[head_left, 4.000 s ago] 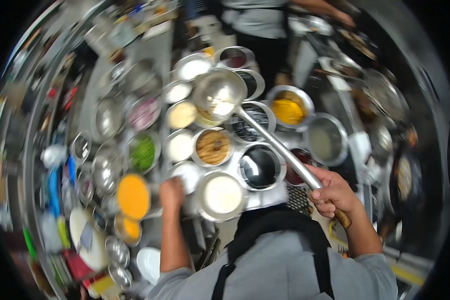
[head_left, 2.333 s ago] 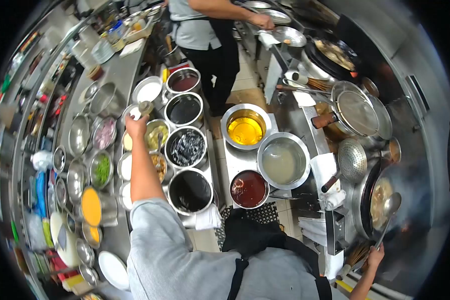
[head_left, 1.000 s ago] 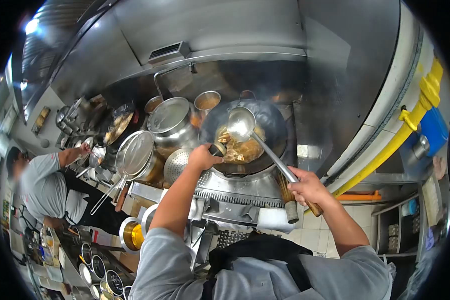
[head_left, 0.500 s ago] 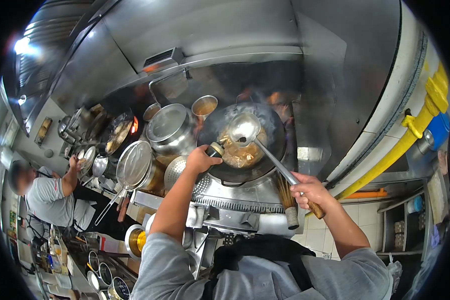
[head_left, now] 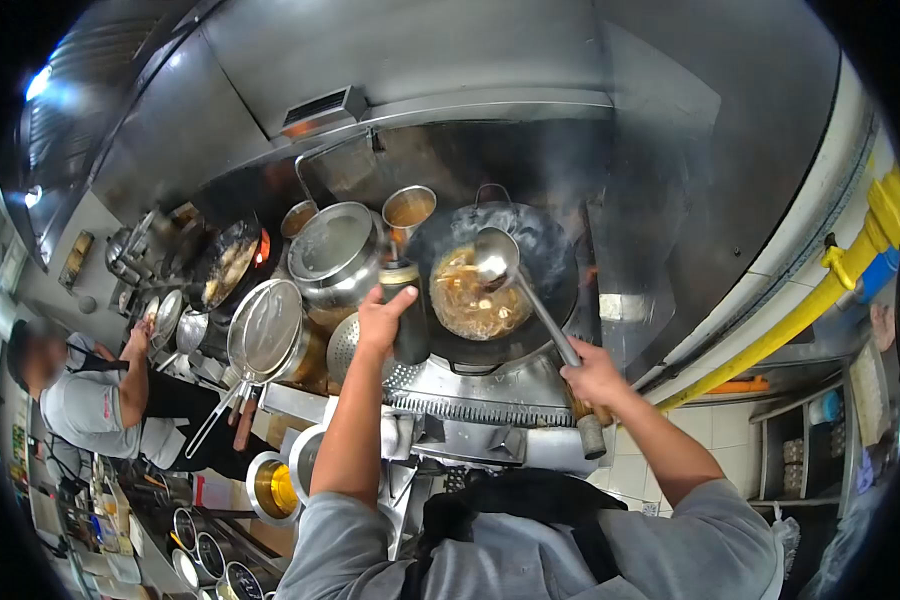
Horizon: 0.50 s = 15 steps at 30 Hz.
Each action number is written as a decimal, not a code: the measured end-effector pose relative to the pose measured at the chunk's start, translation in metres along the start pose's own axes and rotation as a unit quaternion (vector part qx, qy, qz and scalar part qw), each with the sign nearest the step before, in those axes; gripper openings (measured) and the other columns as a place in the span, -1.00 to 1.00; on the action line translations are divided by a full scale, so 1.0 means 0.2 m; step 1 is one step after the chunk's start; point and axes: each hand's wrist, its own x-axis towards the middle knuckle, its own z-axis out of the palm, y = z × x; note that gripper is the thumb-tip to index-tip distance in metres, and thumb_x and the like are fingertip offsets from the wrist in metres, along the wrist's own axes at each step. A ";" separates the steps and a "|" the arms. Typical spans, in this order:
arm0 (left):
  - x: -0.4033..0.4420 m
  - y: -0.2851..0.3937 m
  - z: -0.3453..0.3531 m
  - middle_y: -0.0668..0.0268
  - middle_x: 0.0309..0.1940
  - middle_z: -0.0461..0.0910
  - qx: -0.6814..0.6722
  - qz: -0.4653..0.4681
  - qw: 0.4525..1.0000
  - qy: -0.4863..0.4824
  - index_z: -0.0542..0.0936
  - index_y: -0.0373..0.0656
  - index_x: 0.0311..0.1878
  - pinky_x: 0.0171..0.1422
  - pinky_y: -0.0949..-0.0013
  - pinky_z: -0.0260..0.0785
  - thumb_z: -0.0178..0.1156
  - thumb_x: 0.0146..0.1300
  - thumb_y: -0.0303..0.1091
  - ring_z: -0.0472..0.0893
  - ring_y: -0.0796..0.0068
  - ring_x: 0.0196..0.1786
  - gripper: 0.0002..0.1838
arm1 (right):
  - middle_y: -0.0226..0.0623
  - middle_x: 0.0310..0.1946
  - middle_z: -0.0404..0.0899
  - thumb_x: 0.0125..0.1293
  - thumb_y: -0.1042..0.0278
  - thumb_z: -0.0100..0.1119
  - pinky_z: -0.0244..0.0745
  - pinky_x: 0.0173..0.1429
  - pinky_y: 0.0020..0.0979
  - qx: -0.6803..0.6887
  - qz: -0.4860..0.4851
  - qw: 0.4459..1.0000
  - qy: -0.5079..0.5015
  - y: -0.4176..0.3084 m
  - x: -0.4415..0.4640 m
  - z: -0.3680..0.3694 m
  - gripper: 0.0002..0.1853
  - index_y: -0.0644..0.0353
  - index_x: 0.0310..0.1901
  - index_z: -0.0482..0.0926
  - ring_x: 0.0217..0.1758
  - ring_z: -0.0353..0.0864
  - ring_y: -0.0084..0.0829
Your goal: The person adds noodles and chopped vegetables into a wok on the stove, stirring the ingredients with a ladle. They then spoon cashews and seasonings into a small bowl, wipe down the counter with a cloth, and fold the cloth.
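Note:
A dark bottle (head_left: 410, 325) stands upright in the grip of my left hand (head_left: 383, 315), just left of the wok. My right hand (head_left: 592, 374) is wrapped round the handle of a long metal ladle (head_left: 496, 256). The ladle's bowl is over the food (head_left: 475, 303), brown and glistening with sauce, in the black wok (head_left: 550, 270). Steam rises from the wok's far side. Whether the ladle's bowl touches the food I cannot tell.
A lidded pot (head_left: 335, 250), a strainer (head_left: 268, 325) and a perforated skimmer (head_left: 348, 355) sit left of the wok. Farther left a person (head_left: 100, 395) works beside another wok (head_left: 232, 262) with flames. A yellow pipe (head_left: 790, 345) runs along the right. A bamboo brush (head_left: 590, 432) lies near the stove's front edge.
Earlier I faced the counter of sauce pots; now I face the stove. The bottle, tilted over the wok before, is now upright and farther left. The ladle bowl has come down nearer the food.

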 end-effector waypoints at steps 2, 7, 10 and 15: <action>-0.08 0.05 -0.05 0.32 -0.18 0.63 0.017 0.037 0.999 0.018 0.55 -0.25 0.02 -0.09 0.44 0.45 0.37 0.10 -0.42 0.59 0.55 -0.22 -0.61 | -0.38 -0.59 0.38 0.23 0.54 0.04 0.23 -0.72 -0.42 -0.124 -0.035 0.989 0.072 0.09 0.07 0.08 -0.38 0.03 0.35 0.24 -0.76 0.31 -0.54; -0.27 0.11 -0.21 0.32 -0.18 0.63 0.093 0.069 0.993 0.021 0.58 -0.28 -0.03 -0.03 0.41 0.43 0.42 0.00 -0.41 0.58 0.54 -0.18 -0.58 | -0.44 -0.66 0.31 0.23 0.55 0.09 0.12 -0.78 -0.47 -0.136 0.014 0.981 0.134 0.03 0.15 0.22 -0.40 0.09 0.33 0.23 -0.80 0.20 -0.59; -0.35 0.11 -0.24 0.32 -0.19 0.64 0.105 0.065 0.992 0.014 0.58 -0.27 -0.03 -0.03 0.41 0.43 0.44 -0.02 -0.40 0.58 0.54 -0.19 -0.56 | -0.42 -0.65 0.37 0.18 0.56 0.10 0.24 -0.74 -0.44 0.022 0.018 0.997 0.078 0.04 0.35 0.12 -0.38 0.14 0.32 0.25 -0.77 0.29 -0.55; -0.45 0.11 -0.30 0.33 -0.18 0.65 0.188 0.065 0.980 0.025 0.58 -0.29 0.00 0.00 0.42 0.43 0.47 -0.05 -0.36 0.58 0.56 -0.18 -0.50 | -0.43 -0.69 0.34 0.19 0.57 0.06 0.22 -0.72 -0.43 -0.323 -0.126 0.918 0.194 0.19 0.33 0.22 -0.31 0.07 0.39 0.18 -0.76 0.30 -0.54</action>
